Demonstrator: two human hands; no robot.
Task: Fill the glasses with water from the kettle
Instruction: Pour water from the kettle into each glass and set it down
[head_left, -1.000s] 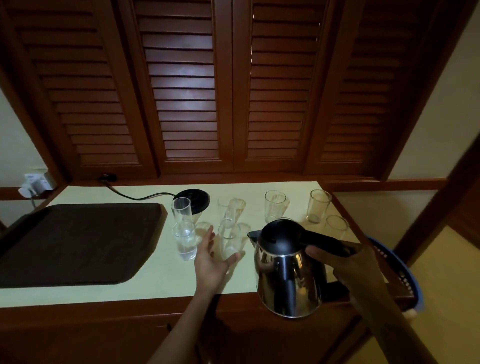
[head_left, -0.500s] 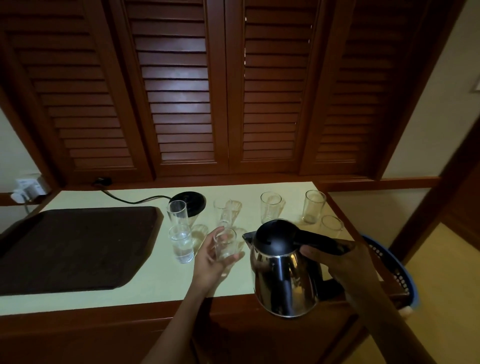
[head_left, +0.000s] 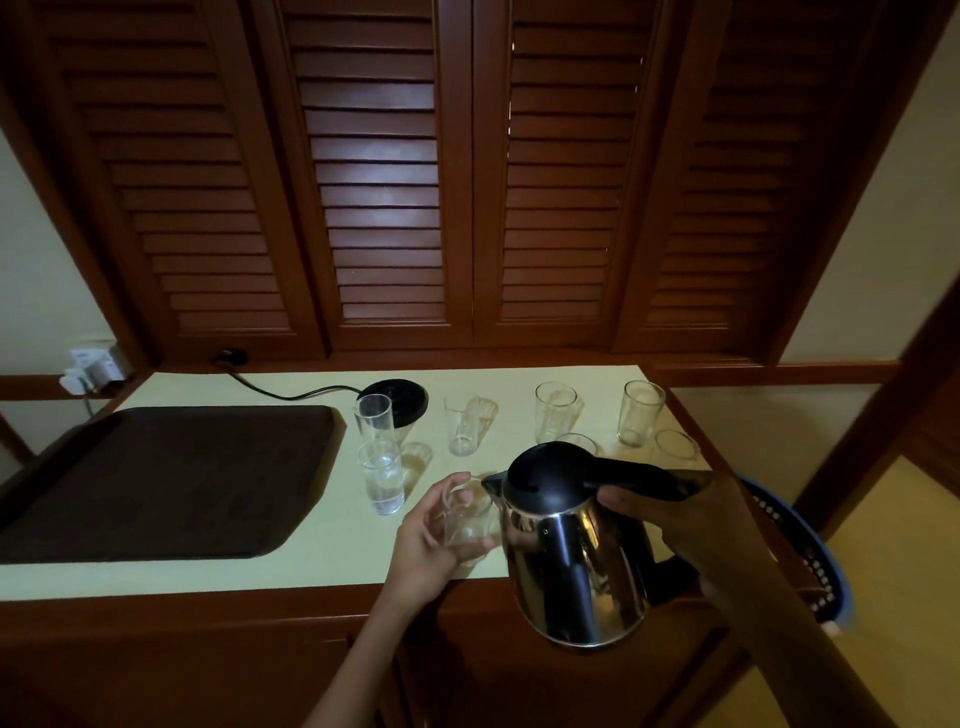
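Observation:
My right hand grips the black handle of a steel kettle with a black lid, held above the counter's front edge. Its spout sits right at the rim of an empty clear glass that my left hand holds lifted and tilted toward it. A glass with water stands on the counter to the left, with an empty glass behind it. Several more empty glasses stand further back, among them one in the middle and one at the right.
A dark tray covers the left of the pale counter. The kettle's black base with its cord sits at the back. Louvered wooden doors rise behind. A blue basket hangs off the counter's right end.
My left hand closed round the front glass, lifted it and drew it toward the kettle. The kettle's spout has come to the glass's rim.

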